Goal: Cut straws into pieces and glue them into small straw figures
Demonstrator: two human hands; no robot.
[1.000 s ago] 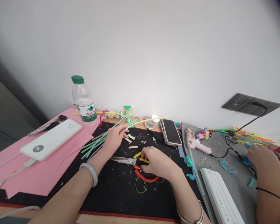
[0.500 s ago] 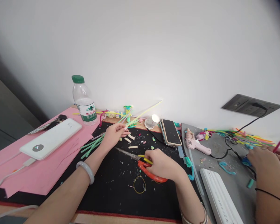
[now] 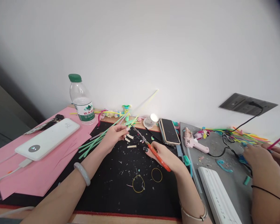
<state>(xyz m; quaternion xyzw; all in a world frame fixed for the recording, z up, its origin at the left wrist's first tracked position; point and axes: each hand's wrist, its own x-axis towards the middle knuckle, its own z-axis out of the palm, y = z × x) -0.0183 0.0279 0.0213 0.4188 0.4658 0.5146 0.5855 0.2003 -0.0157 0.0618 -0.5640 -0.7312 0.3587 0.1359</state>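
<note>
My left hand (image 3: pixel 115 134) is closed, its thumb and fingertips pinching a pale yellow pipe cleaner (image 3: pixel 134 119) that slants up and away; its far part is blurred against the wall. My right hand (image 3: pixel 160 155) grips orange-handled scissors (image 3: pixel 159 158). Their grey blades point up and left, the tips beside the yellow stem just past my left fingertips. Whether the blades touch it I cannot tell. Under and beside my left hand lies a bundle of green pipe cleaners (image 3: pixel 91 144). Short cream pieces (image 3: pixel 131 146) lie on the black mat (image 3: pixel 112 193) near the blades.
A water bottle (image 3: pixel 82 105) and white power bank (image 3: pixel 49 138) stand left, on pink paper (image 3: pixel 53 174). A paper cup (image 3: pixel 150 120), phone (image 3: pixel 170 131), glue gun (image 3: pixel 194 143) and white power strip (image 3: pixel 218 196) are to the right. Another person's hands (image 3: pixel 259 158) work at far right.
The scissors have swung up and forward, blades now at the yellow pipe cleaner beside my left fingers. A second thin ring on the mat has come into sight. The view has shifted slightly.
</note>
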